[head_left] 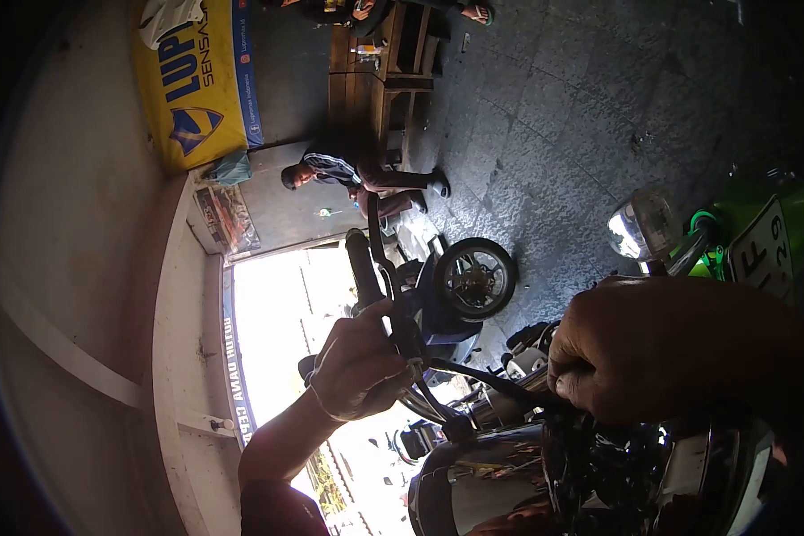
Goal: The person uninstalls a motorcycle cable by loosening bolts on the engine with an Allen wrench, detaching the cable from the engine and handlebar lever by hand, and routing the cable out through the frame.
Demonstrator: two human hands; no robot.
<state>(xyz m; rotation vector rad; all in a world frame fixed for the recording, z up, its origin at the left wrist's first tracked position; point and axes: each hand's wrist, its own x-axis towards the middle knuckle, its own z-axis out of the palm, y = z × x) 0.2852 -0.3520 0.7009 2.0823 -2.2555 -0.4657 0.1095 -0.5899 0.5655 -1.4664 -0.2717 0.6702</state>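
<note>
The camera view is turned sideways. My left hand (357, 366) reaches in from the bottom left and is closed around the motorcycle's handlebar (406, 335), its thumb near the inner end of the black grip (363, 268). A lever (380, 237) runs beside that grip. My right hand (634, 348) enters from the right edge with its fingers curled, close to dark, shiny motorcycle parts (598, 456). What it holds, if anything, is hidden. Between the hands, a dark cable (482, 375) runs from the handlebar area.
A seated person (322, 170) is beside a parked motorcycle's wheel (475, 279). A wooden bench (357, 98) and another person's foot (478, 13) lie at the top. Right of centre is a green motorcycle (710, 246) with a round lamp (643, 223).
</note>
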